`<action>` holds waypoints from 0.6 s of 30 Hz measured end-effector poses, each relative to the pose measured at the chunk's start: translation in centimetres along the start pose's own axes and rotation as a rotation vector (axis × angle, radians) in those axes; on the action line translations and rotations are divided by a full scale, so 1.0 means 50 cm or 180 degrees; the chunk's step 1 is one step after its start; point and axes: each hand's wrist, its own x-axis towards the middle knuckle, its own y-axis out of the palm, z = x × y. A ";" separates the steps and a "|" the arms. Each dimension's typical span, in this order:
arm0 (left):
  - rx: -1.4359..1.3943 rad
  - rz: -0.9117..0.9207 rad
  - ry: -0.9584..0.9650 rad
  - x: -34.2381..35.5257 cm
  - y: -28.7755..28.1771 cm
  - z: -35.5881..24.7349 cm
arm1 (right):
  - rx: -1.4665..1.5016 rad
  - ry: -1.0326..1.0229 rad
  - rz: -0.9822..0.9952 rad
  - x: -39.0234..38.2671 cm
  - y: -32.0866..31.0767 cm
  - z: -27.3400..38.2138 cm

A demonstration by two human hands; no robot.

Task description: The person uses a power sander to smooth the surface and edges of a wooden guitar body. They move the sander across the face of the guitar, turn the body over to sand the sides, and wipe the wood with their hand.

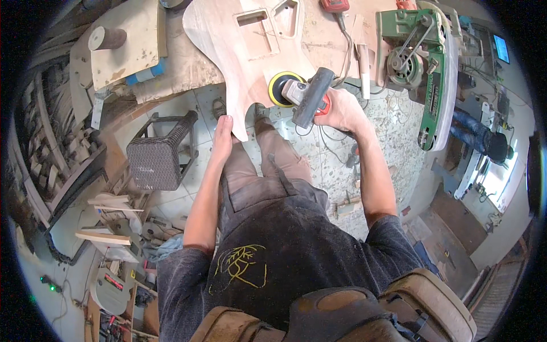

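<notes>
A pale wooden electric guitar body [212,31] with routed cavities lies on the bench, one long horn pointing toward me past the front edge. My left hand [223,138] is closed on the tip of that horn. In my right hand [345,111] is a handheld power sander [313,98] with a thick dark grip and a red part. Its round, yellow-rimmed pad [278,90] is tilted against the near edge of the body, beside the inner curve. Part of the sander is hidden behind my right fingers.
A green belt sander [436,85] stands at the bench's right end. A red tool [335,5] with a cord lies at the back. On the left are a wooden board [128,54] with a cylinder on it and a woven stool [152,165]. Another person [484,142] is far right.
</notes>
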 end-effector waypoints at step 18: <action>0.0048 -0.0083 -0.0009 -0.001 0.005 -0.005 | -0.0300 -0.0340 0.0205 0.010 0.010 0.045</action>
